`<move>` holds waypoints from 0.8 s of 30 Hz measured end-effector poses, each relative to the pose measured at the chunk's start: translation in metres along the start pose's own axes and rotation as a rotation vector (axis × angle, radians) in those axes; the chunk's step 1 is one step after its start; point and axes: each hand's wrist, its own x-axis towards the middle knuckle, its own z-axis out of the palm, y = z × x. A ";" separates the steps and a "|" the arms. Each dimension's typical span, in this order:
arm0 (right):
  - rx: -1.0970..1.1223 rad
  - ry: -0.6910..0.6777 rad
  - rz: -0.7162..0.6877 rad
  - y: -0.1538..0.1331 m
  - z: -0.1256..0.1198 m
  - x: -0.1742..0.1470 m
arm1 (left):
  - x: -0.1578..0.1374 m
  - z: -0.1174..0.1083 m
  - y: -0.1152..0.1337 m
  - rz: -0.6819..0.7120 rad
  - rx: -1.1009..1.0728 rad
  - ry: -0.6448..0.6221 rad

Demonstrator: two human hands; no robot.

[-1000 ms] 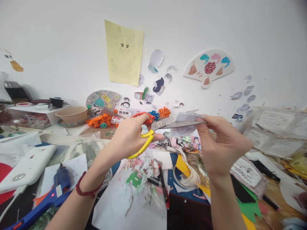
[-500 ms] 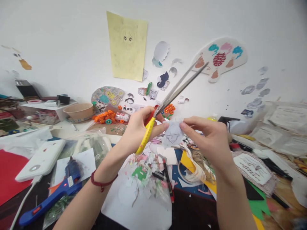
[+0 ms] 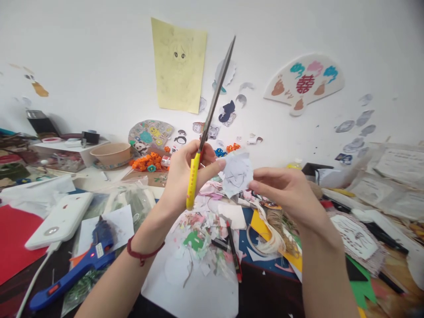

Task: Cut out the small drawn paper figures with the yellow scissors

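Observation:
My left hand (image 3: pixel 183 170) is closed round the handles of a pair of scissors (image 3: pixel 215 99), yellow and red, with the blades together and pointing up. Its thumb also presses the left edge of a small paper cutout (image 3: pixel 236 174) that bears a pencil-drawn face. Between thumb and fingers, my right hand (image 3: pixel 281 185) pinches the cutout's lower right edge. The paper hangs in the air above a pile of coloured paper scraps (image 3: pixel 198 229), which lies on a white sheet (image 3: pixel 188 287).
To the left lie a blue glue gun (image 3: pixel 94 256) and a white power bank (image 3: pixel 59 221) with a cable. A black pen (image 3: pixel 233 249) rests beside the scraps. Cord coils (image 3: pixel 268 234) lie on the right. A yellow drawing (image 3: pixel 179 66) and a painted fan (image 3: pixel 304 81) hang on the wall.
The scissors have swung from pointing up-right to nearly upright, and their blades have come together. The paper cutout has turned, and my right fingers now hold it lower on its edge.

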 end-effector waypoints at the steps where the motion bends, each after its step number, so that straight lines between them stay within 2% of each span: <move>1: 0.000 -0.012 0.002 -0.001 0.001 0.000 | 0.000 0.000 -0.001 -0.006 -0.010 0.001; 5: 0.006 0.023 -0.001 -0.001 0.005 0.000 | 0.001 0.003 -0.004 -0.040 -0.095 0.000; 8: 0.014 0.066 0.001 0.002 0.003 0.001 | 0.003 0.004 -0.007 -0.037 -0.102 -0.060; 10: 0.027 0.118 -0.005 0.005 0.000 0.002 | 0.005 0.000 -0.011 0.023 -0.022 -0.104; 14: 0.106 0.276 -0.063 0.011 -0.005 0.005 | 0.010 -0.011 -0.023 0.164 0.293 -0.122; 19: 0.245 0.425 -0.160 0.012 -0.003 0.008 | 0.012 -0.012 -0.032 0.120 0.479 -0.231; 24: 0.250 0.452 -0.246 0.012 -0.002 0.009 | 0.009 -0.003 -0.029 0.096 0.558 -0.275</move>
